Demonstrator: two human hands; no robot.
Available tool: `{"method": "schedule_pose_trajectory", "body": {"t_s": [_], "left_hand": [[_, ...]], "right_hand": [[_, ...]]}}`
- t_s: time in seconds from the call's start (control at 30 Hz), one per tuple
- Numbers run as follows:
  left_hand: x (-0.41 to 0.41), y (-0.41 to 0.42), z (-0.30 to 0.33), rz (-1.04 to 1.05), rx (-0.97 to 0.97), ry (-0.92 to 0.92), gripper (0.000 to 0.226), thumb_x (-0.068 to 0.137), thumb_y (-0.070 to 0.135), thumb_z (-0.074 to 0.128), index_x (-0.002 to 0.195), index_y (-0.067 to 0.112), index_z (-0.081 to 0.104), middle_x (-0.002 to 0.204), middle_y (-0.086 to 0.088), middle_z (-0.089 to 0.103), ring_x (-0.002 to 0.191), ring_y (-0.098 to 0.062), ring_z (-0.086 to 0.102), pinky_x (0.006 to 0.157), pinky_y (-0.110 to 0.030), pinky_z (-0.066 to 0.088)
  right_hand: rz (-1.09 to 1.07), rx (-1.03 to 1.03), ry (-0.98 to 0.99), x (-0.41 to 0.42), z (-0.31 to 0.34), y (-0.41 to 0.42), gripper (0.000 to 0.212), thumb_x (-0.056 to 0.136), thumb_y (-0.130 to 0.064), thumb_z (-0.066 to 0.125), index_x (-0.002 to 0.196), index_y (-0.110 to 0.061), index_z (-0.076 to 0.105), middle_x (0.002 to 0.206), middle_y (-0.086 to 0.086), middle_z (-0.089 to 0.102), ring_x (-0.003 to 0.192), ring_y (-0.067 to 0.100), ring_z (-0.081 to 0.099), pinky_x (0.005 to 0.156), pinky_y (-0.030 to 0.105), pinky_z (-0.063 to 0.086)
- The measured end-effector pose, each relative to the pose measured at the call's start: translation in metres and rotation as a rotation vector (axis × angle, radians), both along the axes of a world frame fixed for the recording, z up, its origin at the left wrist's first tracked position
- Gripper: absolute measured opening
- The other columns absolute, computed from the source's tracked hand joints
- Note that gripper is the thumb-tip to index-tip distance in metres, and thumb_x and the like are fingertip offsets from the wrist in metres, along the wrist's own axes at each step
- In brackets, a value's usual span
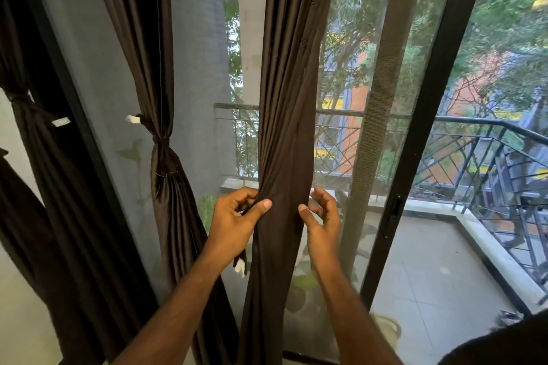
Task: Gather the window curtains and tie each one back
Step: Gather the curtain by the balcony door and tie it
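- Head view: we had the middle curtain (284,133) bunched into one long dark brown rope, hanging straight down in front of the glass door, right between our two hands.
- Our left hand (234,221) was clamped on the curtain's left edge: thumb lying flat across the front of the fabric, the other fingers curled in behind the fold, so the cloth sat pinched between thumb and fingers.
- A dark tie strap (240,264) with a white end dangled just below that left hand, beside the wrist. Couldn't tell exactly how the fingers were holding it.
- Our right hand (321,218) was on the curtain's right edge, thumb tip touching the fabric, the rest of the fingers spread apart and loosely bent, not wrapped round anything.
- Off to the left, the second curtain (166,181) was already cinched at the waist with its tie (160,139), white tab sticking out.
- Far left, another curtain (32,139) was knotted the same way, against the dark door frame (74,115).
- Through the glass we could see the balcony railing (489,139) and trees.
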State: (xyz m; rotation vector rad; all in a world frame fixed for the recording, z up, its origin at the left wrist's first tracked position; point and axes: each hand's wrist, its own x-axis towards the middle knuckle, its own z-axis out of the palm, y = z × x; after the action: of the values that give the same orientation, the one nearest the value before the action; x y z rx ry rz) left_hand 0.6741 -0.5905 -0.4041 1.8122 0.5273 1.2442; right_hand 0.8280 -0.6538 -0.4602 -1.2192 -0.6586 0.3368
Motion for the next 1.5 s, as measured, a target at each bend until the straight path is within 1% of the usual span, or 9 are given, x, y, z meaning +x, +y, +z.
{"method": "schedule_pose_trajectory", "body": {"t_s": [0.27, 0.43, 0.67, 0.87, 1.0, 1.1, 1.3, 1.4, 1.5], "left_hand": [[-0.010, 0.006, -0.002, -0.061, -0.050, -0.028, 0.019, 0.084, 0.031, 0.076, 0.091, 0.013, 0.076, 0.086, -0.029, 0.068, 0.085, -0.052, 0.064, 0.084, -0.060, 0.056], [-0.012, 0.003, 0.004, 0.017, -0.025, -0.011, 0.015, 0.089, 0.000, 0.071, 0.091, 0.014, 0.075, 0.085, 0.003, 0.077, 0.081, -0.013, 0.074, 0.076, -0.023, 0.058], [0.000, 0.006, -0.005, 0.545, 0.244, 0.151, 0.015, 0.080, 0.023, 0.084, 0.089, 0.014, 0.077, 0.094, 0.006, 0.054, 0.097, -0.018, 0.053, 0.084, -0.031, 0.044], [0.005, -0.009, -0.002, 0.485, 0.211, 0.092, 0.006, 0.086, 0.017, 0.078, 0.090, 0.014, 0.075, 0.080, 0.003, 0.058, 0.075, -0.009, 0.058, 0.071, -0.011, 0.042], [0.004, -0.012, -0.003, 0.674, 0.255, 0.215, 0.013, 0.087, 0.024, 0.077, 0.099, 0.019, 0.077, 0.086, 0.002, 0.060, 0.085, -0.023, 0.060, 0.078, -0.042, 0.047], [0.005, -0.014, -0.001, 0.615, 0.245, 0.189, 0.010, 0.087, 0.019, 0.076, 0.097, 0.017, 0.076, 0.083, 0.006, 0.058, 0.082, -0.021, 0.061, 0.076, -0.047, 0.052], [0.002, -0.018, 0.003, 0.425, 0.102, 0.004, 0.027, 0.087, 0.002, 0.074, 0.088, 0.029, 0.070, 0.079, 0.007, 0.062, 0.077, 0.000, 0.062, 0.067, -0.006, 0.044], [-0.003, -0.017, 0.001, 0.336, 0.080, -0.009, 0.033, 0.089, 0.004, 0.073, 0.087, 0.036, 0.069, 0.085, 0.002, 0.064, 0.081, -0.002, 0.063, 0.071, -0.008, 0.046], [-0.008, -0.009, -0.002, 0.223, 0.011, 0.027, 0.024, 0.091, 0.006, 0.071, 0.089, 0.030, 0.074, 0.087, -0.002, 0.064, 0.083, -0.011, 0.062, 0.079, -0.024, 0.053]], "right_hand": [[0.068, 0.036, 0.055, 0.014, 0.006, 0.005, 0.034, 0.092, -0.005, 0.071, 0.122, -0.022, 0.068, 0.107, 0.007, 0.075, 0.103, 0.025, 0.070, 0.092, 0.038, 0.059], [-0.128, -0.028, -0.073, 0.003, 0.003, -0.002, 0.014, 0.090, -0.013, 0.075, 0.094, -0.026, 0.074, 0.085, -0.011, 0.074, 0.084, 0.013, 0.069, 0.083, 0.045, 0.061], [-0.249, 0.061, -0.431, -0.040, -0.001, -0.017, 0.012, 0.089, -0.006, 0.076, 0.082, -0.015, 0.075, 0.079, -0.007, 0.066, 0.077, 0.009, 0.064, 0.070, 0.028, 0.052], [-0.266, 0.005, -0.685, -0.065, -0.004, -0.007, 0.009, 0.090, -0.015, 0.069, 0.084, -0.023, 0.070, 0.078, -0.011, 0.061, 0.074, 0.012, 0.058, 0.076, 0.041, 0.045], [-0.292, -0.015, -0.721, -0.067, -0.002, -0.004, 0.009, 0.088, -0.015, 0.066, 0.083, -0.022, 0.068, 0.077, -0.010, 0.059, 0.073, 0.014, 0.056, 0.079, 0.040, 0.041], [-0.281, -0.037, -0.733, -0.073, 0.001, -0.001, 0.013, 0.090, -0.022, 0.058, 0.084, -0.022, 0.069, 0.077, -0.008, 0.057, 0.075, 0.017, 0.054, 0.076, 0.042, 0.040], [-0.138, -0.052, -0.775, -0.070, 0.000, 0.003, 0.025, 0.091, -0.029, 0.057, 0.102, -0.027, 0.079, 0.107, -0.007, 0.061, 0.107, 0.015, 0.054, 0.088, 0.042, 0.045], [0.031, 0.113, -0.479, -0.059, 0.001, 0.005, 0.021, 0.088, -0.017, 0.066, 0.097, -0.028, 0.081, 0.135, -0.005, 0.055, 0.133, 0.013, 0.049, 0.109, 0.029, 0.042], [0.091, 0.165, -0.396, -0.049, 0.012, 0.005, 0.026, 0.082, -0.003, 0.071, 0.087, -0.027, 0.080, 0.124, 0.003, 0.066, 0.126, 0.008, 0.059, 0.097, 0.036, 0.056]]}}
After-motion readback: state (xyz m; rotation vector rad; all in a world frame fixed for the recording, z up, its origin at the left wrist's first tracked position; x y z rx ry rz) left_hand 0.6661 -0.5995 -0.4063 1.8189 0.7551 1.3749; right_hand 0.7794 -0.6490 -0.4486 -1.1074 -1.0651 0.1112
